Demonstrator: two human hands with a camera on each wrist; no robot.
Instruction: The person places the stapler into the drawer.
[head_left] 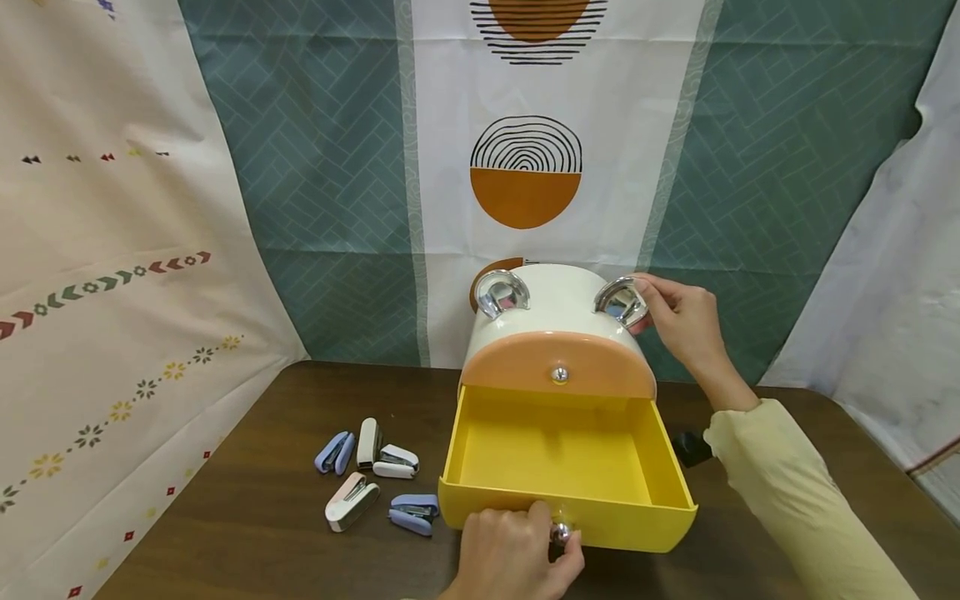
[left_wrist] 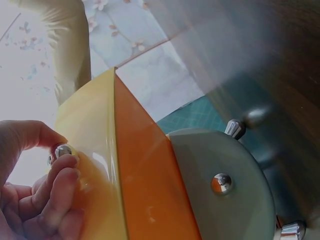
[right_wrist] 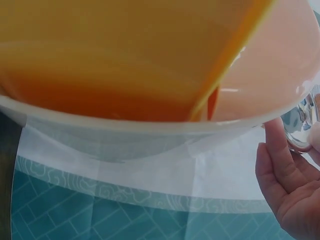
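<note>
A small white drawer box (head_left: 558,292) with silver ears stands on the table. Its yellow lower drawer (head_left: 555,450) is pulled out, with nothing inside; the orange upper drawer (head_left: 525,358) is closed. My left hand (head_left: 510,550) pinches the lower drawer's round silver knob (head_left: 560,533) between thumb and fingers, as the left wrist view also shows. My right hand (head_left: 682,321) grips the box's right silver ear (head_left: 621,302), thumb in front and fingers behind. The left silver ear (head_left: 502,293) is untouched.
Left of the box lie several small staplers: a blue one (head_left: 335,452), white ones (head_left: 396,462), a pink-and-white one (head_left: 352,502) and another blue one (head_left: 414,513) close to the drawer. A dark object (head_left: 692,448) sits by the right sleeve. Patterned cloth (head_left: 330,183) hangs behind the table.
</note>
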